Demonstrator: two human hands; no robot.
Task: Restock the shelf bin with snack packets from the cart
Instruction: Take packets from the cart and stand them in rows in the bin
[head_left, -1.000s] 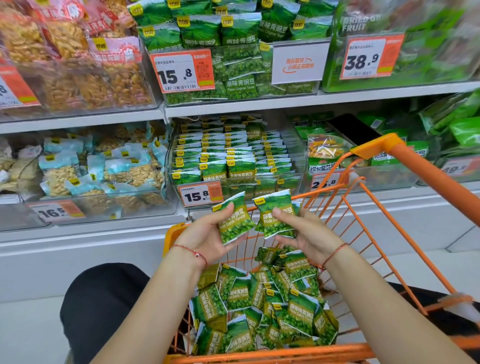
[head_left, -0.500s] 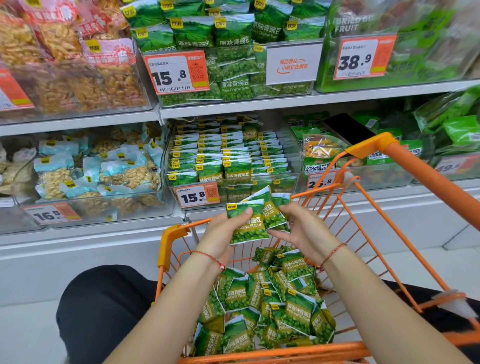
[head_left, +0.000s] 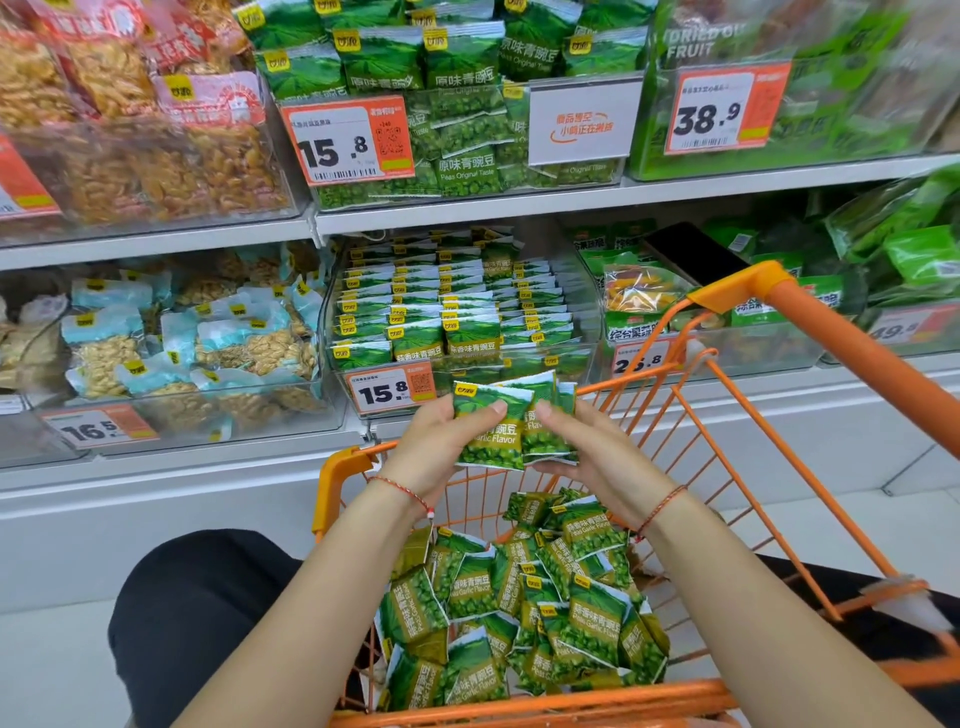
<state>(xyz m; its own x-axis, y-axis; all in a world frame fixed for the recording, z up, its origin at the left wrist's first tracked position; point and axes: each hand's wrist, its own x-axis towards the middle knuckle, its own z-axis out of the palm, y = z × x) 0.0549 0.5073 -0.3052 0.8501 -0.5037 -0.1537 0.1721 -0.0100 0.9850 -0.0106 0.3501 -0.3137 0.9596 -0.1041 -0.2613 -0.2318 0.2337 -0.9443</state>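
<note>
Hands, left and right, are together pinching overlapped green foil garlic-pea packets (thumbs on top) above the orange wire cart, before the clear plastic shelf bin.

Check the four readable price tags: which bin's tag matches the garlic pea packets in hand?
The 15.8 tag on the lower-shelf bin, directly behind both hands. Its packets match the held garlic-flavour packets; the upper 15.8 tag fronts Original Taste.
</note>
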